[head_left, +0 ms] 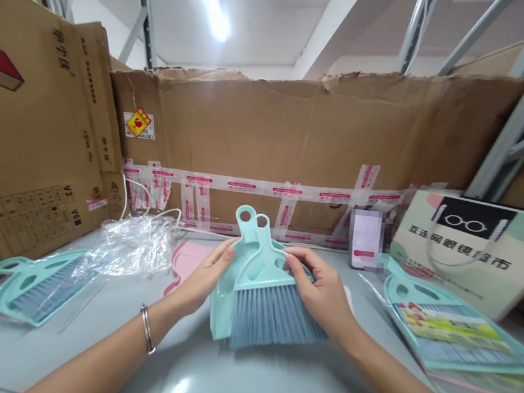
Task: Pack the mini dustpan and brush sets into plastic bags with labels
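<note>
In the middle of the view, a mint-green dustpan is held up above the table, with a matching hand brush with blue-grey bristles lying in it. Their looped handle ends point away from me, side by side. My left hand is closed on the left side of the dustpan, thumb on its rim. On the right, my right hand is closed on the brush and the dustpan's right side, its thumb by the brush's shoulder. Fingers beneath the set are hidden. A pink dustpan lies partly hidden behind my left hand.
Bagged mint dustpan sets lie at the left and right. Crumpled clear plastic lies behind the left one. A phone stands near a paper bag. Cardboard walls the back of the grey table.
</note>
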`<state>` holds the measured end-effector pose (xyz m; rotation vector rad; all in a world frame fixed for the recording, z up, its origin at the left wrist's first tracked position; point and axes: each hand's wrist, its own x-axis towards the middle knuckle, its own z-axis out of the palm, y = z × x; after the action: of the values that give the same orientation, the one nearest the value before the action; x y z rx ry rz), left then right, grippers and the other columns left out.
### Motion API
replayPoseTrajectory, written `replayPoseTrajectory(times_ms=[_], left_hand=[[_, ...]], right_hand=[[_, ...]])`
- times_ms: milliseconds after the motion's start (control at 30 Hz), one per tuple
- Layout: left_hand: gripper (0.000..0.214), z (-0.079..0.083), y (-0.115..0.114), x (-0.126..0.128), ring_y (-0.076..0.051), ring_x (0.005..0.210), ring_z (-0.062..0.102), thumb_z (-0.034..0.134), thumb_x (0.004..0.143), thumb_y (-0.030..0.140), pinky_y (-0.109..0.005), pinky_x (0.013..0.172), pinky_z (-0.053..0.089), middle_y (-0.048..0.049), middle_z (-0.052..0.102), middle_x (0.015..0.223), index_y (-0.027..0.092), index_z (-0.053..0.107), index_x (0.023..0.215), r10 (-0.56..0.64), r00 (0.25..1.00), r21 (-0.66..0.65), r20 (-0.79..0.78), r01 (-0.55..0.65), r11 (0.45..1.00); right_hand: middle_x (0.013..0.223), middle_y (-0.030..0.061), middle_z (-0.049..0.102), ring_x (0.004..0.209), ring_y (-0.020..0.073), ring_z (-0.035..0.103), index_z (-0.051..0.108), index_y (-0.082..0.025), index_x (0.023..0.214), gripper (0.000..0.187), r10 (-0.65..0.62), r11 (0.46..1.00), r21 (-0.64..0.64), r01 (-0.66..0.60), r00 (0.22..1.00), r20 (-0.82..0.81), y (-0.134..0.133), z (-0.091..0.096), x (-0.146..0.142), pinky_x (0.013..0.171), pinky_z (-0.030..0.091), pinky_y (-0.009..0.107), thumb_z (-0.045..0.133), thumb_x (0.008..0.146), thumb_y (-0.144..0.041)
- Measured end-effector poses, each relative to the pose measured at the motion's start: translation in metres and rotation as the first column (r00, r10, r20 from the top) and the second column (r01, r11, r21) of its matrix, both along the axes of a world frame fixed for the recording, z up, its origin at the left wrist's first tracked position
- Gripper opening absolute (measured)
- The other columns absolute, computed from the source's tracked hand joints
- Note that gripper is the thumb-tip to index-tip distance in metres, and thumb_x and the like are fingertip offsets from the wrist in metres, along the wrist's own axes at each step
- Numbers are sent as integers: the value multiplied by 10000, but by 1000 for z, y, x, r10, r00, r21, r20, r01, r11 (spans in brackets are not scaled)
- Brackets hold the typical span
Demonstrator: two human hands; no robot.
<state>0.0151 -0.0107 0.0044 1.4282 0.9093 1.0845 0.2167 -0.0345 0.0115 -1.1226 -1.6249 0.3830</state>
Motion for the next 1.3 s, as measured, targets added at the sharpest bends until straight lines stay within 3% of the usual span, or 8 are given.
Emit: replayPoseTrajectory(times_ms=[100, 233, 367, 467, 533, 667, 800, 1300], left_hand=[[496, -2, -8, 6, -226, 1248, 399, 443, 833, 518, -369, 1034, 323, -33, 423, 1382, 270, 463, 1262, -90, 992, 72, -88, 96, 993], [473, -4, -13, 11, -228, 1236, 409, 512, 815, 458, -353, 1036, 317, -16, 461, 1352, 276, 479, 1251, -82, 982, 106, -168, 101, 989], [461, -6, -12, 13, -227, 1222, 425, 499, 828, 423, -351, 1037, 314, -22, 470, 1344, 256, 481, 1257, -53, 979, 110, -195, 76, 991], [474, -7, -11, 13, -224, 1245, 400, 487, 834, 421, -359, 1055, 294, -24, 447, 1364, 249, 466, 1275, -66, 973, 106, -220, 91, 990], [487, -8, -11, 13, -232, 1287, 345, 509, 820, 423, -366, 1076, 262, -24, 423, 1384, 243, 476, 1271, -71, 963, 97, -259, 100, 990], [507, -12, -12, 14, -234, 1321, 285, 527, 807, 420, -365, 1098, 226, -24, 391, 1403, 227, 479, 1273, -78, 948, 89, -309, 110, 990], [495, -15, -11, 15, -237, 1305, 318, 531, 806, 418, -369, 1089, 248, -24, 404, 1395, 232, 490, 1263, -67, 956, 83, -285, 94, 992], [570, -18, -8, 13, -245, 1333, 258, 538, 787, 471, -382, 1104, 189, -55, 352, 1424, 212, 462, 1289, -76, 948, 17, -309, 85, 996]], right_hand=[[847, 36, 607, 824, 173, 553, 579, -204, 878, 212, -61, 990, 133, 51, 996, 71, 2, -5, -4, 749, 419, 299, 416, 871, -339], [831, 49, 519, 800, 181, 527, 541, -201, 805, 185, -139, 980, 160, 120, 984, 111, 7, -11, -5, 733, 431, 327, 425, 858, -335], [824, 47, 502, 801, 188, 505, 499, -204, 759, 145, -126, 990, 79, 117, 985, 121, 14, -15, -2, 739, 428, 350, 469, 813, -335], [848, 46, 558, 806, 187, 528, 526, -194, 890, 244, -37, 991, -126, 37, 999, 8, 23, -9, 3, 746, 435, 352, 563, 736, -379], [867, 50, 606, 813, 182, 561, 559, -181, 946, 355, 138, 928, -330, -174, 982, -130, 29, -1, 6, 745, 445, 335, 611, 692, -425], [781, 49, 672, 714, 163, 602, 646, -145, 910, 448, 371, 664, -525, -533, 844, -387, 34, 12, 6, 674, 457, 292, 671, 631, -495], [775, 53, 694, 668, 149, 622, 659, -138, 956, 492, 357, 622, -509, -595, 794, -492, 34, 8, 4, 647, 470, 274, 723, 588, -458], [618, 34, 672, 560, 117, 593, 699, -116, 801, 384, 232, 722, -526, -450, 873, -428, 37, -4, -1, 536, 453, 218, 752, 554, -405]])
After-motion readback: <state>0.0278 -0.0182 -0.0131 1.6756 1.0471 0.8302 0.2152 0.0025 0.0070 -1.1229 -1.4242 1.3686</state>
